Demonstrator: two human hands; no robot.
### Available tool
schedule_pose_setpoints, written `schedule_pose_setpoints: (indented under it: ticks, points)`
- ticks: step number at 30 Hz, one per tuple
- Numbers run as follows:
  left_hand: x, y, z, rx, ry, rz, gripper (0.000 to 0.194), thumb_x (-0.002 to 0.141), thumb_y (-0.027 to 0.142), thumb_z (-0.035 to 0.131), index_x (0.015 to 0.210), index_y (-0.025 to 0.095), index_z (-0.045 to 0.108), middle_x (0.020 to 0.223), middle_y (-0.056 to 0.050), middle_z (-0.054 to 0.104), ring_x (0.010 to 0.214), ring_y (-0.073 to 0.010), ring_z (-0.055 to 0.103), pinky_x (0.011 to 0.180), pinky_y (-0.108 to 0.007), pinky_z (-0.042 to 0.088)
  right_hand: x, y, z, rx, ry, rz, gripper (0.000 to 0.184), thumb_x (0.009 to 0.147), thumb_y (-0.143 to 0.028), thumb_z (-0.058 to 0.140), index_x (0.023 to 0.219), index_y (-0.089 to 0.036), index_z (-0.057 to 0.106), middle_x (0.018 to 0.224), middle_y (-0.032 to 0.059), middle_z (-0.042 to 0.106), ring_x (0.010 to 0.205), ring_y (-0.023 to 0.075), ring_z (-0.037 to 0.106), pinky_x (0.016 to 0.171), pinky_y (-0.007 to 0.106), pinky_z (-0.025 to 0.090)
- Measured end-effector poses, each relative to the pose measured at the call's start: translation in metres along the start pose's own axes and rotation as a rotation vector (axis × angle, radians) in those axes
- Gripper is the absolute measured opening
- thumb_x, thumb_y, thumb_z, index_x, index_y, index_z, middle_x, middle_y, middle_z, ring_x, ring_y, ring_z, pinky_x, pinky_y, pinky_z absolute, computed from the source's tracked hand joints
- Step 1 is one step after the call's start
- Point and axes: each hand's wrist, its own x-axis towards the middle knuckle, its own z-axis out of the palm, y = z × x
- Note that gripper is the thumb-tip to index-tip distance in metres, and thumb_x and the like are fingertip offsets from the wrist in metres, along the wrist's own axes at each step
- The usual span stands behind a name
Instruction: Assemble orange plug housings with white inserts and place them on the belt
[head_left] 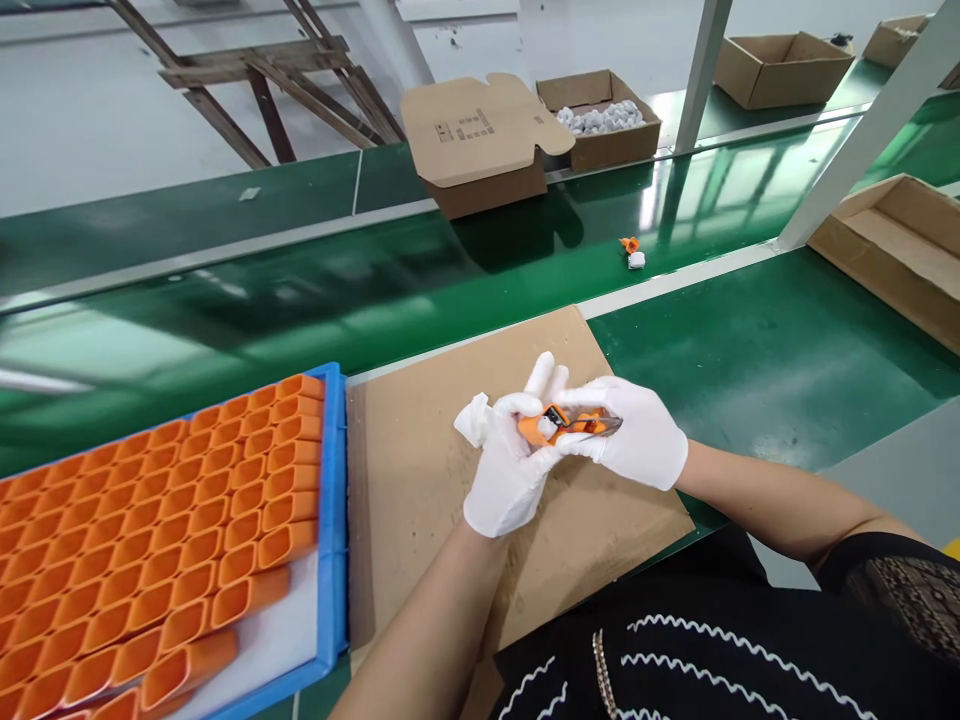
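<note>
Part (532,431) held at gloved fingertips

Well left of the fingers, a blue crate (334,530) holds rows of orange tubes (202,490). Nearer them, a cardboard sheet (412,510) lies beneath both hands. Just beside the left fingers is a white scrap (472,420); I cannot tell whether it touches the glove. Far beyond them sits a flapped box (484,198). The left hand (510,480) clamps the orange part between thumb and fingers, with two fingertips raised clear of it. The part lies where both hands' fingertips meet, its dark opening showing something white. Right of it, the fingers of the right hand (637,428) are closed on a metal piece (610,427), partly hidden. Far beyond those fingers is a box of white pieces (607,118); nearer, an orange bit (628,244) and a white bit (637,261) lie on the belt (517,280). Well to their right is an open box (889,270).
</note>
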Motion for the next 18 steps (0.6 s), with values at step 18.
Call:
schedule_pose_setpoints:
  ticks: [18]
  points:
    - [0.007,-0.023,-0.009,0.665,0.208,0.124,0.031,0.068,0.033,0.089,0.095,0.026,0.077,0.079,-0.003,0.076,0.102,-0.0325,0.067,0.124,-0.069,0.007,0.006,0.0,-0.017,0.136,0.382,-0.124,0.059,0.103,-0.064,0.038,0.086,-0.024,0.078,0.095,0.0094,0.071,0.085,0.0219,0.067,0.076,0.04,0.057]
